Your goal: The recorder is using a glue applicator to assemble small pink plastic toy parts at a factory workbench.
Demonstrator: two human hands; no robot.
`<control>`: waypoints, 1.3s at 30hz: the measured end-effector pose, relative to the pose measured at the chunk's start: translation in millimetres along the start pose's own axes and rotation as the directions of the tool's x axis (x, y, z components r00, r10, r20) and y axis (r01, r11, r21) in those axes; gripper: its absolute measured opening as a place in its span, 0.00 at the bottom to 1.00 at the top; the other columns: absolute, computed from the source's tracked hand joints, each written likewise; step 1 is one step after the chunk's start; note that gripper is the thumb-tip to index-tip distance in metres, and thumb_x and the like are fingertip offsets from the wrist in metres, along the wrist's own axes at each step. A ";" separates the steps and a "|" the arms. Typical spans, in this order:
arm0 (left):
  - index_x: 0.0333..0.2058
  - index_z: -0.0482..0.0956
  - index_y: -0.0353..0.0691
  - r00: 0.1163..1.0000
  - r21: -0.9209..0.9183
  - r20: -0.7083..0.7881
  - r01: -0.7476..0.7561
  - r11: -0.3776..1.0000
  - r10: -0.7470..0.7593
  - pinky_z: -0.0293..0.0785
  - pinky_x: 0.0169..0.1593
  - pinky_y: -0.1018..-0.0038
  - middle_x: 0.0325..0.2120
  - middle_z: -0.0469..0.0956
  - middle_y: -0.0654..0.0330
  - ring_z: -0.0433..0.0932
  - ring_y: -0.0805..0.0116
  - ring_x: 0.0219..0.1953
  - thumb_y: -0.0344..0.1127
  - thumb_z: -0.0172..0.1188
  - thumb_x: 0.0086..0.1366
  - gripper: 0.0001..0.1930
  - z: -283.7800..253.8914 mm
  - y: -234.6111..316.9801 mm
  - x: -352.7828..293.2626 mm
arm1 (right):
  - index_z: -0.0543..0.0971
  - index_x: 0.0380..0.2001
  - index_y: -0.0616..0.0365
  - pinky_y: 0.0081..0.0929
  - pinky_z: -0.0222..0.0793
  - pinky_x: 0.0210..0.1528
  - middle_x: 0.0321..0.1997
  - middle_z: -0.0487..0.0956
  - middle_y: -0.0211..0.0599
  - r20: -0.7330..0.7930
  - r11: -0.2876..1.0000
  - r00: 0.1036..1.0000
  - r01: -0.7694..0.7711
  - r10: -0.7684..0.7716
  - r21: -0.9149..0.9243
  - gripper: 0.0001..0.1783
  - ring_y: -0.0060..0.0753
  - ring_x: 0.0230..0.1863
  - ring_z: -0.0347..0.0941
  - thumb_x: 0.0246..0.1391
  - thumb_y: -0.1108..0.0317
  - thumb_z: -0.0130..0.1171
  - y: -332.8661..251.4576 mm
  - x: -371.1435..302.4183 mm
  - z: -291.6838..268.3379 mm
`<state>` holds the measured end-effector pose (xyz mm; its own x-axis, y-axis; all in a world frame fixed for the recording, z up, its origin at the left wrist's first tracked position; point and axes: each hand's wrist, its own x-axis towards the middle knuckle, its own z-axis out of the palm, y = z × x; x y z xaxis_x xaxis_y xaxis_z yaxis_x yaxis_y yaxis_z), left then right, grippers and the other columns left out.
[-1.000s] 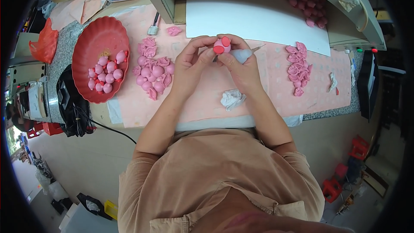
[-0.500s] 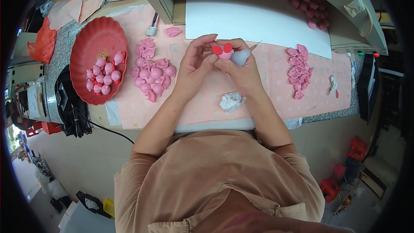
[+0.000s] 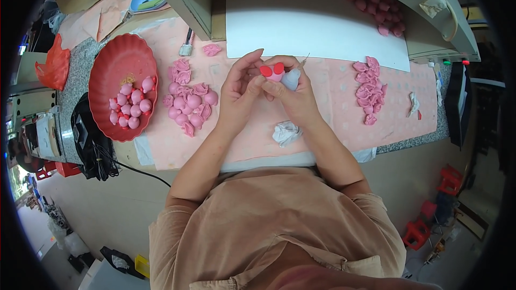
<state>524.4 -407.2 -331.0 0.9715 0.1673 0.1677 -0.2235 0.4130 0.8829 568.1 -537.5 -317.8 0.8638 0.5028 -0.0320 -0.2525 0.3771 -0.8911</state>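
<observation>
My left hand [image 3: 242, 90] is closed on a small round pink piece [image 3: 275, 77] with two red ovals on its top. My right hand [image 3: 300, 99] rests its thumb against the same piece. Within the right hand's fingers is a small translucent bottle [image 3: 291, 79] with a thin needle tip, pointing up and away. The underside of the pink piece is hidden by the thumbs. Left of my hands lies a cluster of pink balls [image 3: 188, 101] and ruffled pink pieces [image 3: 183, 77]. A crumpled white tissue [image 3: 286, 133] sits beside my right wrist.
A red scalloped bowl [image 3: 121, 48] at left holds several pink balls with red parts. More ruffled pink pieces [image 3: 371, 91] lie at right. Beyond my hands, a box-like housing [image 3: 185, 8] stands over a white sheet [image 3: 317, 35] bearing red and pink pieces.
The view has shifted slightly, so the bench appears a little lower. My hands keep the same hold on the pink piece and bottle; the needle tip stands a bit more upright.
</observation>
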 end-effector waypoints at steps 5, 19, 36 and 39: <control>0.53 0.69 0.36 0.995 -0.021 -0.064 -0.073 0.997 0.072 0.76 0.32 0.83 0.46 0.70 0.59 0.74 0.77 0.37 0.25 0.54 0.65 0.17 7.0 -1.9 -2.1 | 0.71 0.45 0.54 0.18 0.67 0.30 0.38 0.75 0.29 0.058 0.932 0.996 -0.082 0.065 0.352 0.17 0.19 0.29 0.69 0.53 0.68 0.64 1.5 3.2 5.0; 0.40 0.76 0.39 0.992 -0.209 -0.104 0.045 0.977 -0.067 0.71 0.30 0.86 0.45 0.70 0.65 0.73 0.82 0.33 0.28 0.54 0.67 0.05 13.9 -15.4 -10.0 | 0.65 0.55 0.52 0.16 0.60 0.34 0.36 0.69 0.24 0.001 0.946 1.000 -0.003 0.003 0.326 0.21 0.15 0.32 0.61 0.61 0.64 0.55 16.9 -11.6 6.9; 0.41 0.77 0.40 0.986 -0.256 -0.126 0.070 0.964 -0.105 0.69 0.28 0.86 0.44 0.73 0.67 0.71 0.83 0.29 0.33 0.55 0.67 0.06 2.9 -9.4 -4.4 | 0.66 0.54 0.55 0.16 0.61 0.33 0.35 0.69 0.26 -0.028 0.950 1.000 0.014 -0.006 0.311 0.21 0.16 0.32 0.62 0.61 0.62 0.55 25.5 1.3 14.6; 0.41 0.77 0.40 0.986 -0.262 -0.126 0.076 0.962 -0.113 0.69 0.27 0.86 0.44 0.74 0.67 0.71 0.84 0.28 0.32 0.55 0.67 0.06 4.8 -8.2 -6.3 | 0.66 0.54 0.55 0.16 0.61 0.33 0.34 0.69 0.26 -0.018 0.954 1.000 0.016 -0.011 0.298 0.21 0.16 0.32 0.62 0.61 0.62 0.55 24.3 -0.8 14.8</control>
<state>520.6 -415.9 -337.1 0.9728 0.2313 0.0106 -0.1613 0.6444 0.7475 554.8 -517.2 -332.7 0.8742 0.4847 -0.0302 -0.3573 0.5998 -0.7160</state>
